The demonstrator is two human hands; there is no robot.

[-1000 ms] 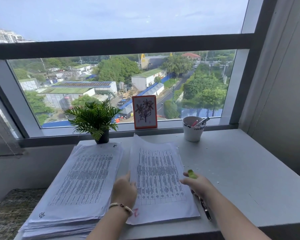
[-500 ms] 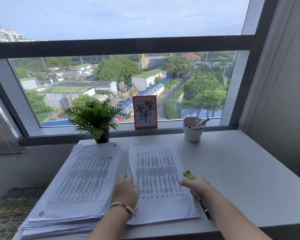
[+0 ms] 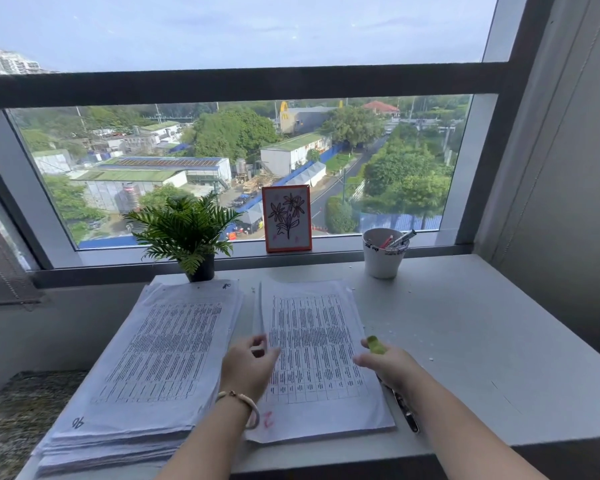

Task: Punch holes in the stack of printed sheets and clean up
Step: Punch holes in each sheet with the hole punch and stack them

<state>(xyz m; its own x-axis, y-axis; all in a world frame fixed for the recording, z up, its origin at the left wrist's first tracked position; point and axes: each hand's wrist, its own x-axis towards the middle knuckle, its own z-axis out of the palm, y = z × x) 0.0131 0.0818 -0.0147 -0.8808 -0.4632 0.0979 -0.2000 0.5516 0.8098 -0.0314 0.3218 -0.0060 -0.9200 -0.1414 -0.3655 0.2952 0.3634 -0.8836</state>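
We are pinching the thin stack point(image 3: 319, 355) by its lifted left edge, left hand point(image 3: 248, 367) fingers clamped on it. Right hand point(image 3: 387, 363) is gripping a green-tipped tool point(image 3: 376, 344) at the stack's right edge; thick pile point(image 3: 153, 362) is lying beside it on the worktop point(image 3: 482, 341)

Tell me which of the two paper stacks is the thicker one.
The left stack, beside the potted plant, is far thicker. The right stack, under both hands, holds only a few sheets.

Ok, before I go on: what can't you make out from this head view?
- Dark tool: mostly hidden under the right hand and arm.
- Green object in that hand: partly covered, unidentifiable.
- Print on the right stack: too small to read.
- Left hand fingertips: motion-blurred at the sheet edge.
- Left stack: near corner cut off.
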